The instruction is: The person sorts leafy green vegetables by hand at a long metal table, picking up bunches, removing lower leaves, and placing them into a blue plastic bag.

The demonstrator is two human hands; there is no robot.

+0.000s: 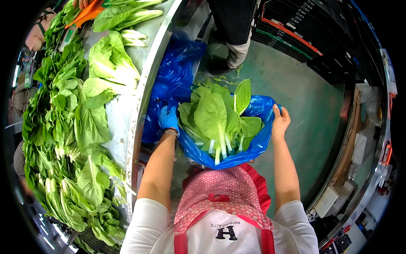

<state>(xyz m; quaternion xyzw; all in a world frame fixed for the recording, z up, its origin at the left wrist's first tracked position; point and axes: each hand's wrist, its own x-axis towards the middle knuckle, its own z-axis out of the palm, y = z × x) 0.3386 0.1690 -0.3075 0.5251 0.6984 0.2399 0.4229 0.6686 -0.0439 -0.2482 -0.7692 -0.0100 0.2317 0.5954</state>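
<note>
A blue plastic bag (263, 146) hangs open in front of my apron, with loose leafy greens (211, 116) heaped inside, pale stems toward me. My right hand (281, 121), bare, pinches the bag's rim at its right side. On the opposite side my left hand (168, 118), in a blue glove, is closed on the bag's gathered edge; its fingertips are partly hidden by the plastic. More blue plastic (171, 70) bunches beyond my left hand, against the table's side.
A metal table (120, 131) runs along the left, bearing a long heap of greens (67, 110) and larger leafy heads (112, 67). Another person's hand (80, 3) is at an orange object (86, 13). Someone in dark clothes (232, 21) stands ahead. Black crates (292, 25) are stacked at far right.
</note>
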